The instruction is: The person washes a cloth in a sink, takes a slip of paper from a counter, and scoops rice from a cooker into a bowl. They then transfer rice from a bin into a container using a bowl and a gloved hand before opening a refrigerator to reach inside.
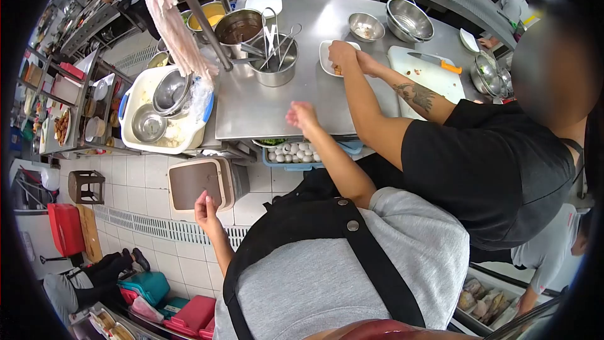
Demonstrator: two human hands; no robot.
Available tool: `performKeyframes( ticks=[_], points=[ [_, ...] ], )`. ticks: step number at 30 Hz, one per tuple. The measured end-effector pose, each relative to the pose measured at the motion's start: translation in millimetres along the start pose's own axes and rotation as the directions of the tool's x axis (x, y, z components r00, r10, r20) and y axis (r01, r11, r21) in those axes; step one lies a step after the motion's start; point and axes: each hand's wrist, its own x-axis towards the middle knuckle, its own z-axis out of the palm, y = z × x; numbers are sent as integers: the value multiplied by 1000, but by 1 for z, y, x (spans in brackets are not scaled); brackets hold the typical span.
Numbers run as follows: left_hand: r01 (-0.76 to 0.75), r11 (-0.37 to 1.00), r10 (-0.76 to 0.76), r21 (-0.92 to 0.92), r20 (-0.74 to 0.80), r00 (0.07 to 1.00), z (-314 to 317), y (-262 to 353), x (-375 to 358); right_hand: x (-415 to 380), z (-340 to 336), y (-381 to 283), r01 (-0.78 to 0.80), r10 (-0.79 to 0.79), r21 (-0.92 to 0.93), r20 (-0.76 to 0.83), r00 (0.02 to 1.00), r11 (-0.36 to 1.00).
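My left hand is raised over the floor near the grey and beige bin. Its fingers are loosely bent and a little apart, and it holds nothing I can see. Past the front edge of the steel table reaches my right hand, slightly blurred, with fingers half curled and apart and nothing visible in them. Nearest to it on the table is a steel pot holding tongs and ladles. A co-worker beside me has both hands over a white dish with brown food pieces.
A knife with an orange handle lies on a white cutting board. Steel bowls stand farther back. At left is a white tub with metal bowls. Below the table sits a blue crate of eggs. Another stool stands on the floor.
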Motion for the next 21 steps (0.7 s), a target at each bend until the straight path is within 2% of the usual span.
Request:
performKeyframes(
  ticks=[1, 3, 4, 6, 7, 9, 10, 12, 17, 21],
  points=[
    [11, 1000, -10, 7, -37, 999, -5, -1, -2, 9, -3, -3, 63, -57, 65, -95, 994, 996],
    [28, 999, -26, 35, -54, 998, -14, 1, -8, 25, -7, -11, 174, -142, 185, -175, 974, 967],
    [44, 997, -40, 59, -68, 997, -18, 1, -11, 34, -8, -15, 170, -138, 183, -173, 975, 968],
    [52, 995, -46, 84, -69, 997, -27, 2, -16, 53, -8, -24, 360, -254, 321, -327, 910, 876],
    [57, 993, -50, 107, -65, 997, -31, 2, -18, 63, -10, -28, 356, -253, 320, -320, 913, 878],
    [44, 995, -36, 86, -89, 995, -39, 0, -22, 80, -15, -37, 458, -298, 363, -418, 859, 811],
    [31, 997, -24, 68, -105, 994, -43, -1, -24, 86, -15, -44, 450, -295, 365, -407, 864, 815],
    [39, 997, -29, 67, -146, 989, -47, 0, -31, 95, -17, -56, 521, -268, 424, -524, 808, 741],
    [69, 998, -70, -11, -193, 979, -59, -8, -48, 105, -26, -71, 541, -259, 457, -545, 798, 706],
    [89, 996, -80, 21, -273, 959, -62, -11, -60, 102, -28, -75, 561, -280, 422, -562, 778, 713]
  ],
)
